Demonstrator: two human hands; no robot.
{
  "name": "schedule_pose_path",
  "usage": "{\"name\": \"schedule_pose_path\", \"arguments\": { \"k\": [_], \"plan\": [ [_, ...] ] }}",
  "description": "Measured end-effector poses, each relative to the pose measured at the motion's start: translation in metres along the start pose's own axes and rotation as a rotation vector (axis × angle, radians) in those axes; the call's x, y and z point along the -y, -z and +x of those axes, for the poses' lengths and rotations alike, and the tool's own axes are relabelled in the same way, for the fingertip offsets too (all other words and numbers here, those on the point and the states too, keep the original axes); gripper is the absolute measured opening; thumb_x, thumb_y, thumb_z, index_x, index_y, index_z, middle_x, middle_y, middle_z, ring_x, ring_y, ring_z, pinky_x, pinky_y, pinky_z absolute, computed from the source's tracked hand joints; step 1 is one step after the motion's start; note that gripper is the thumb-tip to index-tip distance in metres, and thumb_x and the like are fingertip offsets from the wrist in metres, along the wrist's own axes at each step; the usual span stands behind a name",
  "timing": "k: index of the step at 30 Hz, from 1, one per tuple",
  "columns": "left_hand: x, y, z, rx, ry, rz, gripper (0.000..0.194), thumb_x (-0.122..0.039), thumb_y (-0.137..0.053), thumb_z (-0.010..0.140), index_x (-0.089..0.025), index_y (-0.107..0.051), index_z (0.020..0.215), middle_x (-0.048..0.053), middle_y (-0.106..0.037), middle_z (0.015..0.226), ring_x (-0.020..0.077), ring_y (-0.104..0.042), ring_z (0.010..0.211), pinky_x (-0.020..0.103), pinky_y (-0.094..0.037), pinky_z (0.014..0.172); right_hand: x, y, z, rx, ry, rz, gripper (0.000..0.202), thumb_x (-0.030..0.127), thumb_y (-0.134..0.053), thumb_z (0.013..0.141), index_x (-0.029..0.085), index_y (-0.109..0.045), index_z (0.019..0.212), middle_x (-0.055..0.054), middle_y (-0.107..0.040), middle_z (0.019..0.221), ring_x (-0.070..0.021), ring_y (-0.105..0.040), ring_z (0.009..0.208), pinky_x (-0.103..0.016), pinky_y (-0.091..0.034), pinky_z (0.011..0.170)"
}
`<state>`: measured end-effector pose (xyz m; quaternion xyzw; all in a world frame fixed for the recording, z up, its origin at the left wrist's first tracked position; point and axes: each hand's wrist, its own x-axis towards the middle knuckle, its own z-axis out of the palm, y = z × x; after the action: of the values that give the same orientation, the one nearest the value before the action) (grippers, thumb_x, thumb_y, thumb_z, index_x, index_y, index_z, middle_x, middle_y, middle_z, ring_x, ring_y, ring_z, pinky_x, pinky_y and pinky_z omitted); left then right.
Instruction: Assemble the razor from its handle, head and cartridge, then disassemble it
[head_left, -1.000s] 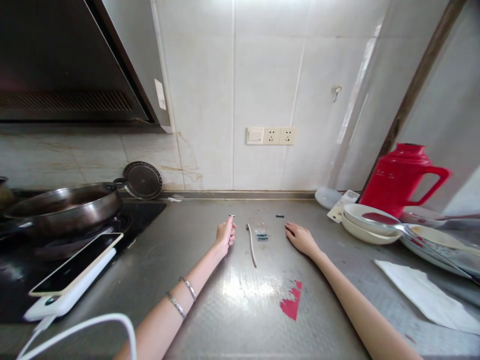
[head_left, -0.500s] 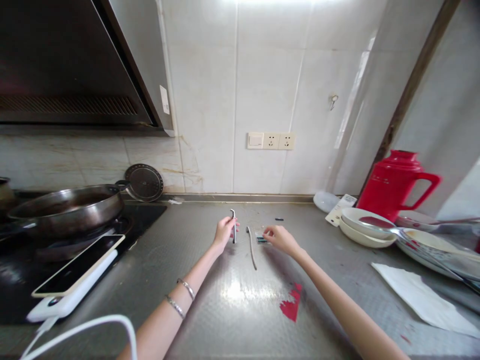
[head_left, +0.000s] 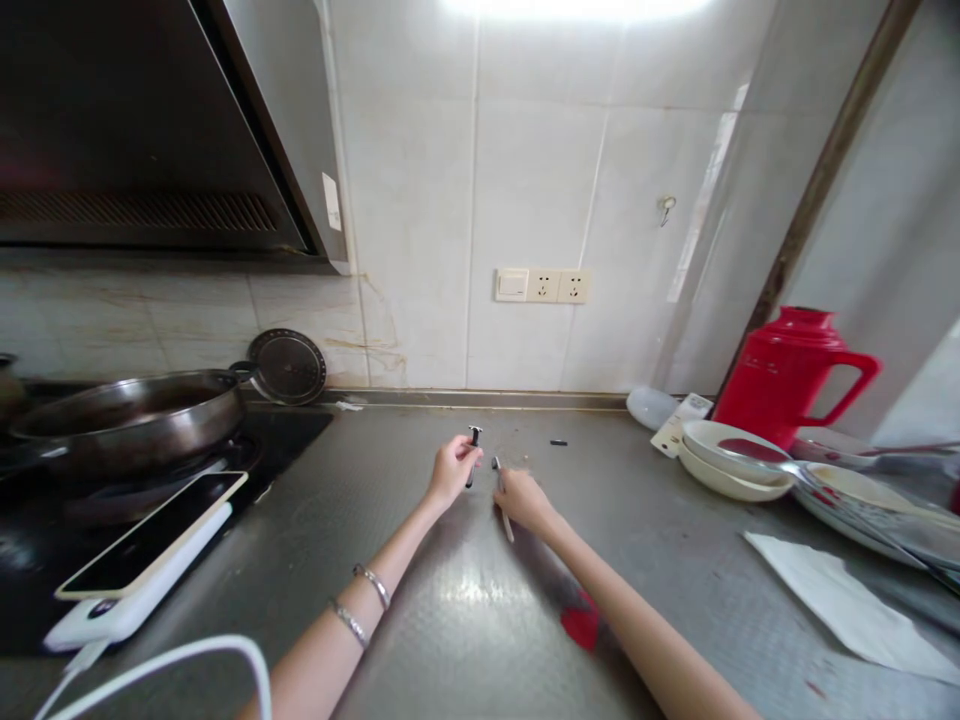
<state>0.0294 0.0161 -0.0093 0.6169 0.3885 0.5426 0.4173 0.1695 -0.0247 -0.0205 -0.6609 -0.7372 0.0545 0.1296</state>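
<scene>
A razor (head_left: 473,460) with a T-shaped head and a dark and silver handle stands roughly upright in my left hand (head_left: 451,470), whose fingers are closed around its handle. To its right, a slim pale stick with a small dark head, apparently a toothbrush (head_left: 509,531), lies on the metal counter (head_left: 435,620). My right hand (head_left: 525,498) is over the toothbrush's middle, fingers curled onto it, with both ends showing. A short dark strip (head_left: 559,442) rests farther back. The spot where small teal-striped pieces lay is now behind my right hand.
On the left are a cooktop (head_left: 300,430) with a pan (head_left: 135,415), and a phone (head_left: 154,540) on a white power bank with a cable. A red thermos (head_left: 780,370), stacked bowls (head_left: 731,480) and white paper (head_left: 840,605) stand right. Near my right forearm lies a red scrap (head_left: 580,625).
My right hand has moved left from the teal-striped pieces onto the toothbrush. My left hand has turned the razor, so its head now shows as a T.
</scene>
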Motion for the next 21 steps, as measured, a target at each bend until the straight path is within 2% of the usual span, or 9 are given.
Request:
{"name": "schedule_pose_path", "arguments": {
  "k": [3,6,11,14,17,21],
  "plan": [
    [0.003,0.002,0.001,0.012,-0.015,0.033,0.016,-0.026,-0.061,0.071,-0.015,-0.057,0.082,0.005,-0.067,0.072,0.0156,-0.064,0.065,0.025,-0.047,0.064,-0.004,0.001,0.0,-0.024,0.037,0.033,0.021,0.014,-0.045,0.076,0.012,-0.06,0.09,-0.014,-0.065,0.09,-0.0217,-0.061,0.084,-0.025,-0.041,0.069],
    [0.004,0.003,0.002,0.006,-0.031,0.043,0.017,-0.025,-0.063,0.069,-0.016,-0.057,0.083,0.003,-0.066,0.071,0.0162,-0.064,0.067,0.025,-0.047,0.066,-0.021,0.01,0.001,-0.126,0.075,0.079,0.022,0.013,-0.04,0.079,0.013,-0.061,0.088,-0.011,-0.062,0.086,-0.0178,-0.059,0.081,-0.023,-0.04,0.071],
    [-0.001,0.004,0.0,0.009,-0.038,0.073,0.012,-0.023,-0.062,0.069,-0.016,-0.056,0.078,0.004,-0.066,0.073,0.016,-0.064,0.071,0.024,-0.046,0.068,-0.055,0.037,0.004,-0.353,0.236,0.283,0.032,0.018,-0.037,0.085,0.016,-0.059,0.108,-0.008,-0.057,0.092,-0.0151,-0.055,0.079,-0.024,-0.041,0.073],
    [-0.004,0.003,-0.002,0.006,-0.059,0.103,0.009,-0.02,-0.062,0.068,-0.017,-0.055,0.074,0.005,-0.067,0.078,0.016,-0.063,0.076,0.024,-0.046,0.071,-0.058,0.054,-0.001,-0.448,0.335,0.394,0.034,0.024,-0.036,0.088,0.019,-0.058,0.114,-0.008,-0.058,0.096,-0.0161,-0.055,0.086,-0.025,-0.042,0.077],
    [-0.005,0.003,-0.003,0.009,-0.072,0.118,0.008,-0.019,-0.061,0.069,-0.017,-0.054,0.071,0.004,-0.067,0.078,0.0156,-0.063,0.076,0.024,-0.046,0.072,-0.049,0.063,-0.006,-0.443,0.41,0.402,0.034,0.029,-0.037,0.089,0.024,-0.059,0.115,-0.006,-0.061,0.099,-0.0164,-0.056,0.09,-0.026,-0.04,0.08],
    [-0.002,0.002,-0.002,0.029,-0.075,0.102,0.009,-0.019,-0.062,0.068,-0.017,-0.053,0.07,0.003,-0.066,0.074,0.0148,-0.063,0.074,0.023,-0.046,0.07,-0.046,0.058,-0.005,-0.388,0.438,0.321,0.033,0.032,-0.039,0.09,0.027,-0.06,0.114,-0.005,-0.064,0.094,-0.016,-0.057,0.086,-0.028,-0.036,0.083]
  ]
}}
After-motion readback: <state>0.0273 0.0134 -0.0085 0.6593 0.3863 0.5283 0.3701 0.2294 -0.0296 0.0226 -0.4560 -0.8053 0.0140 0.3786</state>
